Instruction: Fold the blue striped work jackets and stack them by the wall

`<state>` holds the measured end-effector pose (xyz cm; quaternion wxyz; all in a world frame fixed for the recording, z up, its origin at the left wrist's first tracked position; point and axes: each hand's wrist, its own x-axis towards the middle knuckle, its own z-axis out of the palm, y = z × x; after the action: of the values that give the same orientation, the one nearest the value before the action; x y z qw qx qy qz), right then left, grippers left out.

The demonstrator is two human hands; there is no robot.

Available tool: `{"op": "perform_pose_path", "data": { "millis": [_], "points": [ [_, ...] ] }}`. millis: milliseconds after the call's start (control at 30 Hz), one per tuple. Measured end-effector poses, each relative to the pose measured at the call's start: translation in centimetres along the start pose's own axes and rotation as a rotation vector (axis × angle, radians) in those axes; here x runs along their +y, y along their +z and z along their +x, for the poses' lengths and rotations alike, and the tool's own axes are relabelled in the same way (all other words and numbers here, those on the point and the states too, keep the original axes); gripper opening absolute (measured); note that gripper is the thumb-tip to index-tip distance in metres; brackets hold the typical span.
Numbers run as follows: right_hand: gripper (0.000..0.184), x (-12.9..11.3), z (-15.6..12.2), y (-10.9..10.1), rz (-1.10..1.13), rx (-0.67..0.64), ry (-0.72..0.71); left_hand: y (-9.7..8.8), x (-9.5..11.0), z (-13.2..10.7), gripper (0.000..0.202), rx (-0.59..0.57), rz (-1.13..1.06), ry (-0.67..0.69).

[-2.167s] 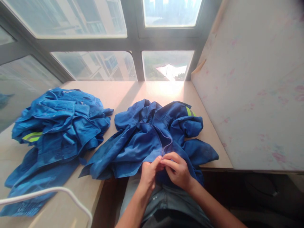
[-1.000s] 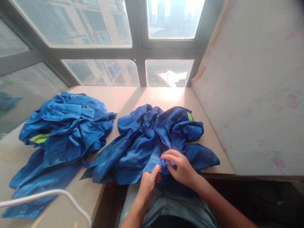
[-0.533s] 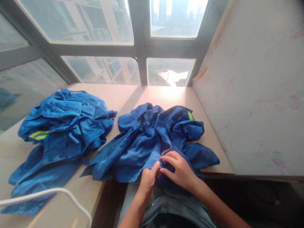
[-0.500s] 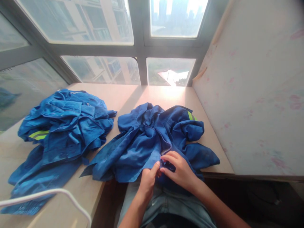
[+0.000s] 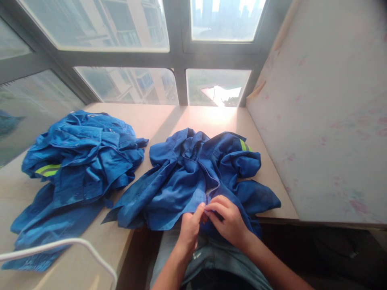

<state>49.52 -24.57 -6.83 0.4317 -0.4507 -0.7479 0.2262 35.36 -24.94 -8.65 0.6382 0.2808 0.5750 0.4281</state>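
A blue work jacket (image 5: 175, 181) with a yellow-green and grey stripe on one sleeve lies spread with its hem over the table's front edge. Its zipper (image 5: 213, 187) runs down the front in a curve and ends at my fingers. My left hand (image 5: 190, 225) is closed on the hem edge beside the zipper's lower end, thumb on top. Thumb and fingers of my right hand (image 5: 228, 217) pinch the zipper's bottom end, close against the left thumb. The small part between the fingertips is mostly hidden.
A second blue work garment (image 5: 90, 161) lies crumpled on the left of the pale table (image 5: 163, 117). A white cable (image 5: 72, 241) arches across the lower left. Windows (image 5: 217, 86) stand behind, and a flower-patterned panel (image 5: 320, 121) closes off the right side.
My right fingers have drawn closer together and down toward the left thumb. The dark bunched cloth between them no longer shows, and more of the zipper's lower end is visible.
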Motion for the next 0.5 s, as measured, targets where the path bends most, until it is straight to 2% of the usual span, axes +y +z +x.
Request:
{"op": "perform_pose_path", "data": {
  "millis": [133, 233, 300, 367, 433, 500],
  "points": [
    [0.011, -0.1, -0.1, 0.0, 0.002, -0.008, -0.006, 0.5, 0.2, -0.3, 0.044, 0.053, -0.052, -0.031],
    [0.011, 0.1, 0.4, -0.3, 0.024, -0.036, 0.056, 0.5, 0.2, -0.4, 0.045, 0.050, -0.011, -0.009],
    [0.010, 0.4, 1.1, -0.6, 0.058, -0.044, 0.117, 0.4, 0.3, -0.6, 0.045, 0.034, 0.085, 0.043],
    [0.010, 0.9, 2.2, -0.9, 0.032, 0.007, 0.147, 0.3, 0.6, -1.1, 0.040, 0.002, 0.202, 0.122],
    [0.011, 1.4, 3.7, -1.3, -0.054, 0.091, 0.138, 0.3, 0.9, -1.7, 0.029, -0.013, 0.279, 0.205],
    [0.012, 1.9, 5.6, -1.5, -0.112, 0.108, 0.104, 0.2, 1.3, -2.3, 0.022, -0.001, 0.302, 0.249]
  ]
}}
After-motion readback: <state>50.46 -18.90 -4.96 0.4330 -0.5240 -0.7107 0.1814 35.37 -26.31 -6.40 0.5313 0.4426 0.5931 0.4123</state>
